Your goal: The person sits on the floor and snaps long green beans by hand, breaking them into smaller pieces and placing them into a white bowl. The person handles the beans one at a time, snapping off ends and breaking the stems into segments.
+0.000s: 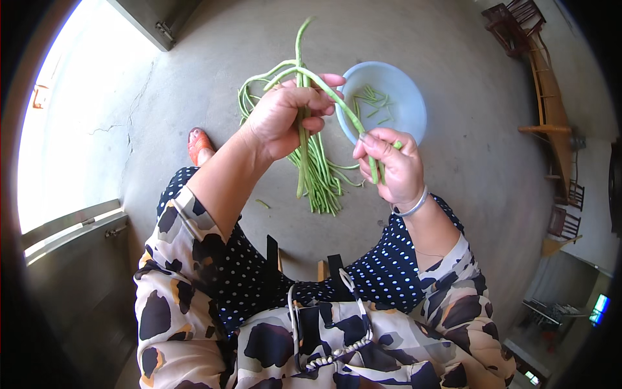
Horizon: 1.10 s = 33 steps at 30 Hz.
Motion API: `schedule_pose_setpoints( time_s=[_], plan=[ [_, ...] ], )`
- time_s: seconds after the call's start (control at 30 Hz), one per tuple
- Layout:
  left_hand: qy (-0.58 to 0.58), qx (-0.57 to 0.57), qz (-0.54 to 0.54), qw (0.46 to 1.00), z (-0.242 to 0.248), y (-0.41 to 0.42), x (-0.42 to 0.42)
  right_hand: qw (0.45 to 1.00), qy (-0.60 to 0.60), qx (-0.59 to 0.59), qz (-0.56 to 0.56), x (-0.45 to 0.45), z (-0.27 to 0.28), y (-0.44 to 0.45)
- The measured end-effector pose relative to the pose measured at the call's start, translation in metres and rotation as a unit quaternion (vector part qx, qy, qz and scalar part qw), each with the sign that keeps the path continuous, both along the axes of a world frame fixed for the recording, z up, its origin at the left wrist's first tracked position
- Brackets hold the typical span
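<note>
My left hand (291,109) is closed around a few long green beans (302,160) that stick out above and below the fist. One long bean (347,108) arches from the left hand down to my right hand (391,163). The right thumb and fingers pinch its end, and short bean pieces show in that palm. Beneath the left hand, a bundle of long green beans (323,189) lies on the concrete floor. Just beyond the right hand stands a pale blue plastic basin (410,99) with several short bean pieces (374,99) in it.
A small bean scrap (262,203) lies on the floor near my sandalled foot (198,146). At the left, metal door leaves (77,253) flank a bright doorway. Wooden chairs (512,29) and a long wooden bench (551,112) stand along the right side.
</note>
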State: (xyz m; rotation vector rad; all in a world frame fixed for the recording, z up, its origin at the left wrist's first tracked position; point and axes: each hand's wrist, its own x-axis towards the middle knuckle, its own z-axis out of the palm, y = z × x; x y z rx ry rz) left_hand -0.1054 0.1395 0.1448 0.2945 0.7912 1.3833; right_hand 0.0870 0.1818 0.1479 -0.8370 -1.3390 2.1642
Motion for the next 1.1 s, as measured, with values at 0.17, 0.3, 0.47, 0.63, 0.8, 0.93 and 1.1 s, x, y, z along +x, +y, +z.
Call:
schedule_pose_setpoints(
  time_s=[0.17,0.3,0.47,0.63,0.8,0.93,1.1],
  plan=[
    [-0.025,0.013,0.029,0.999,-0.002,0.002,0.0,0.996,0.042,-0.072,0.012,0.002,-0.004,0.003],
    [-0.015,-0.075,0.065,0.995,-0.007,0.003,0.004,0.982,-0.023,0.189,-0.013,0.0,-0.003,-0.002],
    [-0.009,-0.108,0.093,0.99,-0.007,0.007,-0.004,0.955,0.073,0.286,-0.025,0.006,0.007,-0.002],
    [0.035,-0.051,0.018,0.998,-0.008,0.0,0.012,0.995,0.039,-0.051,-0.074,-0.005,-0.002,0.012],
    [0.079,-0.018,-0.029,0.996,-0.011,-0.002,0.022,0.994,0.007,-0.106,-0.004,-0.009,-0.007,0.005],
    [0.084,-0.026,-0.004,0.996,-0.009,-0.002,0.019,0.988,0.036,-0.152,0.007,-0.007,-0.008,0.008],
    [-0.002,-0.041,0.087,0.995,-0.006,0.001,0.011,0.991,0.066,-0.111,-0.047,-0.009,-0.005,0.005]
  ],
)
